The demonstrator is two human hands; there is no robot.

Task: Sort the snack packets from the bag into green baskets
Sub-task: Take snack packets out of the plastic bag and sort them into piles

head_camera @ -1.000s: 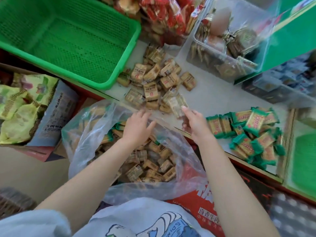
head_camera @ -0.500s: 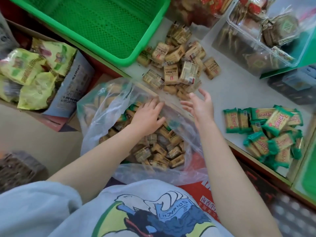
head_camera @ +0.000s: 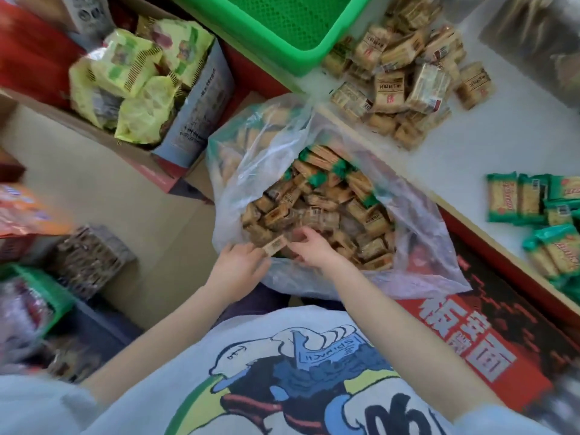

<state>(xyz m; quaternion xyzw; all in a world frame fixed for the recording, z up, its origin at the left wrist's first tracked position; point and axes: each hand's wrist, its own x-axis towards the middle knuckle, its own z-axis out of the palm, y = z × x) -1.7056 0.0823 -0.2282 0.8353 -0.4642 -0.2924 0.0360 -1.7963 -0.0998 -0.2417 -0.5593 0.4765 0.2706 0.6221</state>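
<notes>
Nearest me, my left hand (head_camera: pixel 240 265) and right hand (head_camera: pixel 314 251) meet at the bag's (head_camera: pixel 266 146) near rim. The left fingers curl to pinch a brown packet (head_camera: pixel 275 245); the right fingers curl onto the packets just beside it, though I cannot tell if they grip any. The bag lies open, full of brown and green packets. Beyond it on the table (head_camera: pixel 464 146), a brown pile (head_camera: pixel 398 80) lies by the basket (head_camera: pixel 282 23), and a green pile (head_camera: pixel 539 215) sits at the right
</notes>
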